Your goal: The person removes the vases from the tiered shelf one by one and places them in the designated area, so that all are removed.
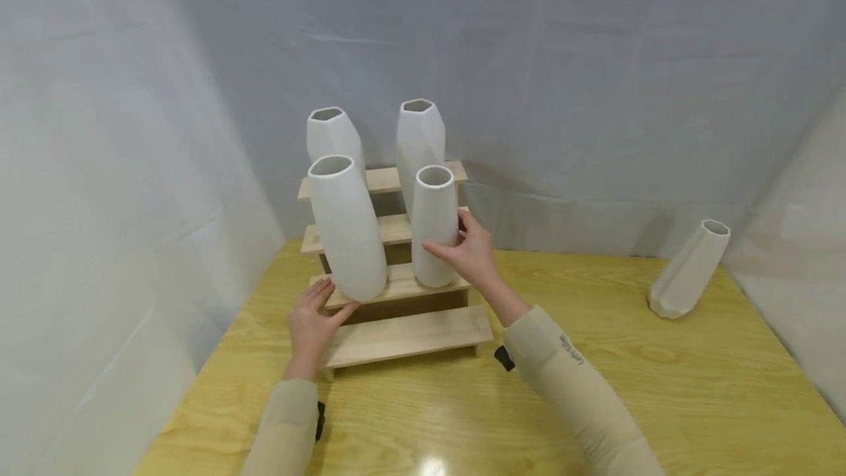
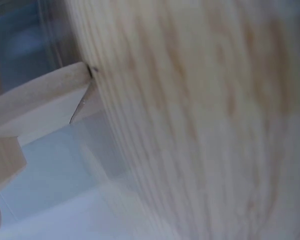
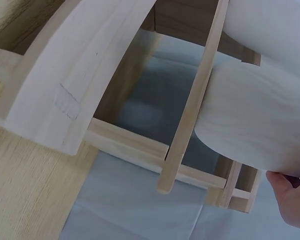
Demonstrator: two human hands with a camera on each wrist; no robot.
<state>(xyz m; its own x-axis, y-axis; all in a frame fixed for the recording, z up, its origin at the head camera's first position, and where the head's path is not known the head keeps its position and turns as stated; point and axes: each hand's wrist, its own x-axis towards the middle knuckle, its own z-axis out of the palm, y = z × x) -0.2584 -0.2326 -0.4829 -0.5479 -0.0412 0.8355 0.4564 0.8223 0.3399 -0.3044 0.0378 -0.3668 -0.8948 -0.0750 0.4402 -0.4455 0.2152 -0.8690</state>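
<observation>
A stepped wooden display stand (image 1: 396,336) holds several white vases. My right hand (image 1: 472,252) grips the smaller round-mouthed vase (image 1: 434,230), thumb across its front and fingers behind its right side. That vase stands upright over the second step from the bottom. To its left on the same step is a taller round-mouthed vase (image 1: 346,233). My left hand (image 1: 313,322) holds the left end of this step, thumb along the front edge by the tall vase's base. Pale wood grain of the stand (image 2: 190,120) fills most of the left wrist view.
Two faceted vases, one on the left (image 1: 333,134) and one on the right (image 1: 419,138), stand behind on the upper steps. Another faceted vase (image 1: 690,270) stands on the wooden table (image 1: 595,388) at the far right. Pale sheeting (image 1: 562,94) hangs behind and at the sides.
</observation>
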